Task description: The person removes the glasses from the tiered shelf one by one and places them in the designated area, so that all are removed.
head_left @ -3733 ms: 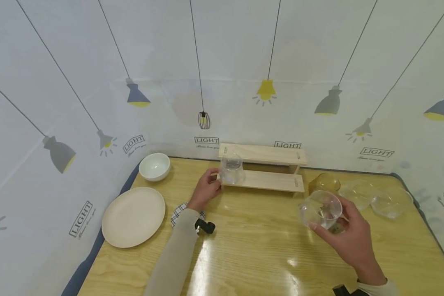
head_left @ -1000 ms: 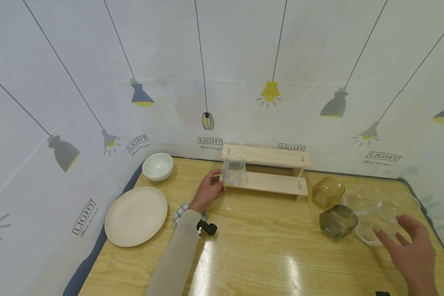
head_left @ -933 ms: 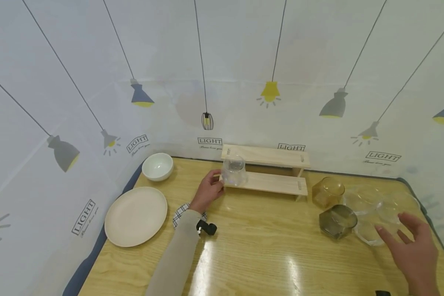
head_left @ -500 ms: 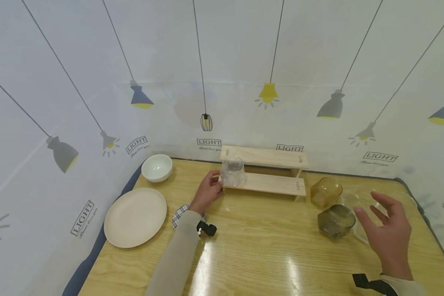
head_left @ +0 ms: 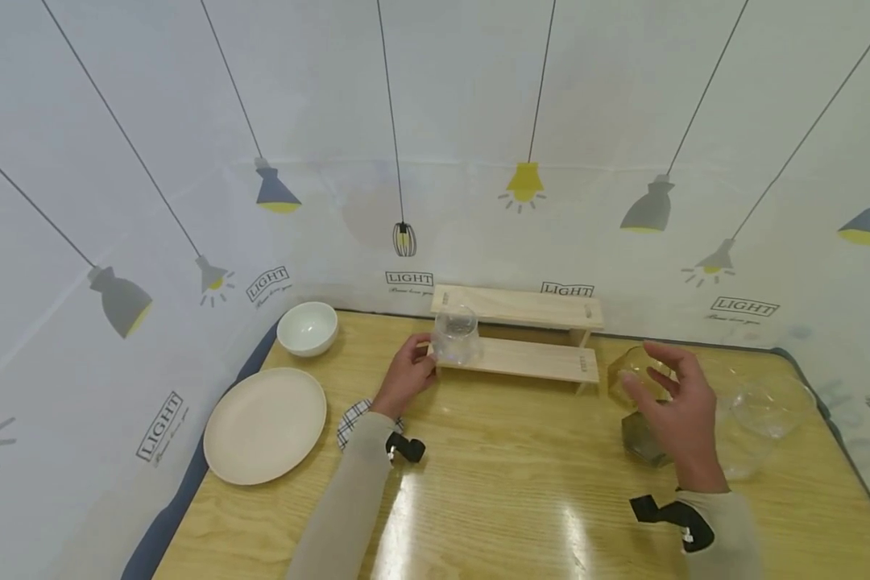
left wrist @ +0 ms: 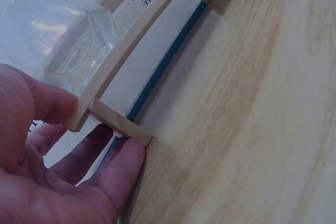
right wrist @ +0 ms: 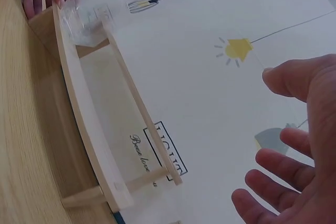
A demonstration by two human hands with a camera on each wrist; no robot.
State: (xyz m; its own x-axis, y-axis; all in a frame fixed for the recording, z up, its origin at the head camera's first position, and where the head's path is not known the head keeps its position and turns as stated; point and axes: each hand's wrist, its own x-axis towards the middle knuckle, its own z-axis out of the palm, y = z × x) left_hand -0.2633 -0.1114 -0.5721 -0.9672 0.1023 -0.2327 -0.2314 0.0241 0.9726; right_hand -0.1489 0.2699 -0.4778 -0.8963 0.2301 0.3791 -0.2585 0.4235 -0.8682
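Observation:
My left hand [head_left: 408, 376] grips the left end of a two-tier wooden shelf [head_left: 529, 360]. In the left wrist view, its fingers [left wrist: 131, 156] lie against the shelf's leg and the board end. A clear glass [head_left: 456, 334] stands on the lower tier, just beside that hand. My right hand [head_left: 677, 415] holds nothing, thumb and fingers spread apart. It hovers by an amber glass [head_left: 623, 387] and partly covers a smoky grey glass [head_left: 641, 441]. The right wrist view also shows this hand [right wrist: 299, 145] with nothing in it.
Several clear glasses, including one at the far right [head_left: 772, 403], stand right of the right hand. At the left are a white bowl [head_left: 308, 329], a cream plate [head_left: 264, 427] and a checked cloth [head_left: 353, 420] under the left forearm. A printed wall covering [head_left: 464, 209] backs the table.
Earlier my right hand held a clear glass; that glass now stands among the clear ones at right. The empty right hand has since moved left, toward the amber glass. My left hand stays put.

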